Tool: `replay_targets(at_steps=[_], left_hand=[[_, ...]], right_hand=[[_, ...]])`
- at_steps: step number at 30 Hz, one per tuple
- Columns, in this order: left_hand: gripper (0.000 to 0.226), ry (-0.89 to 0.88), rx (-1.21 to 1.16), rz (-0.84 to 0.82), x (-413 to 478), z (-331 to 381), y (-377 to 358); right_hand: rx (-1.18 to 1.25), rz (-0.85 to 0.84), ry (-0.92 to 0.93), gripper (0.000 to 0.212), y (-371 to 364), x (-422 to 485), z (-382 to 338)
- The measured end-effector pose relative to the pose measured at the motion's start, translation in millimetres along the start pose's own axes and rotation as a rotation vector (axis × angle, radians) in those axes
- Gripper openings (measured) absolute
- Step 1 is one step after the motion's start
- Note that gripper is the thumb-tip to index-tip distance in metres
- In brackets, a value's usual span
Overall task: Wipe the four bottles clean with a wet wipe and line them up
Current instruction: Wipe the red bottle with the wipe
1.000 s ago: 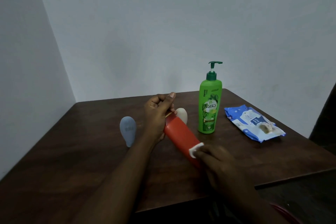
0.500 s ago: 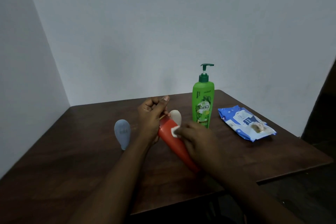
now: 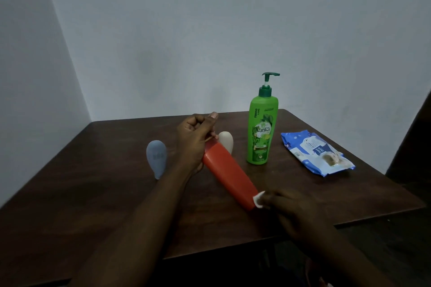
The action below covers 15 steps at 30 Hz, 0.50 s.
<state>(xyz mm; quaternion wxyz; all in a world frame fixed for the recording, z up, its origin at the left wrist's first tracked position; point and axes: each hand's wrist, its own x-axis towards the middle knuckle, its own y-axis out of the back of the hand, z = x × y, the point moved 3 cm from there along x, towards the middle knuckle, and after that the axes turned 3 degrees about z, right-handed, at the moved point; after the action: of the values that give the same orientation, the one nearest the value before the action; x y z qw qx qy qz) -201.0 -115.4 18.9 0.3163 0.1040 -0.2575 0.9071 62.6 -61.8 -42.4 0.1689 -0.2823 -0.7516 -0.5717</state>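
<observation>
Left hand (image 3: 193, 144) is curled tight round the top end of the red bottle (image 3: 229, 177), held slanted above the table (image 3: 93, 193), left of the green pump bottle (image 3: 262, 128) and nearer the person. Right hand (image 3: 291, 212) pinches the wet wipe (image 3: 258, 199) against the red bottle's lower end. Cream bottle (image 3: 226, 141) stands just left of the green one, blue bottle (image 3: 156, 157) farther left, wipes pack (image 3: 314, 152) to its right.

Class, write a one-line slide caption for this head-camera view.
Left hand holds a red bottle tilted over the table while right hand presses a wet wipe to its near end.
</observation>
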Motion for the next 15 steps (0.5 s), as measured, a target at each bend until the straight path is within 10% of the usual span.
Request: replay_targets(at_steps=[15], left_hand=[[0.026, 0.008, -0.028, -0.005, -2, -3, -2]], right_hand=[[-0.065, 0.107, 0.173, 0.031, -16, 119, -50]])
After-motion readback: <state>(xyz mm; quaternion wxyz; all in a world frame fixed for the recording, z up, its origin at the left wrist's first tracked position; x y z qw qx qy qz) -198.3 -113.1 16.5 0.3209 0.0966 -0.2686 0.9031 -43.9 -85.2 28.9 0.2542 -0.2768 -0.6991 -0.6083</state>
